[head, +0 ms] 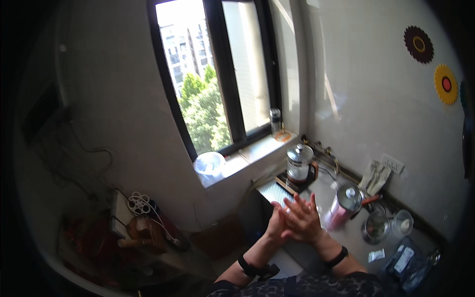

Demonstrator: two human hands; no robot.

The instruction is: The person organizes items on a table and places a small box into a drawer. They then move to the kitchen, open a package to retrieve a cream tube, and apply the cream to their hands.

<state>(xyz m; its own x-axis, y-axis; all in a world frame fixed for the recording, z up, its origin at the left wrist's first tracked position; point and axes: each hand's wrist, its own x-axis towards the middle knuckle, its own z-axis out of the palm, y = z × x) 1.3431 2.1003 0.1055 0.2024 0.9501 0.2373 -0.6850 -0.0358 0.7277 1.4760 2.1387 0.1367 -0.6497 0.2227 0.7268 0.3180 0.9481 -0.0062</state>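
My left hand [276, 222] and my right hand [302, 218] are pressed together, palm against palm, above the near edge of a metal countertop [315, 256]. The right hand lies over the left, with its fingers spread; no object shows between them. A black band circles each wrist. Just beyond the hands stands a glass kettle [298, 167] with a metal lid and brown handle. To their right is a pink pitcher [339, 211] with a metal lid.
Right of the pitcher are a metal bowl [376, 228] with greens, a clear plastic cup [402, 224], a small white packet [376, 255] and a dark plastic bag [406, 265]. Gloves [374, 177] hang by a wall socket. A white tub [209, 167] stands on the windowsill.
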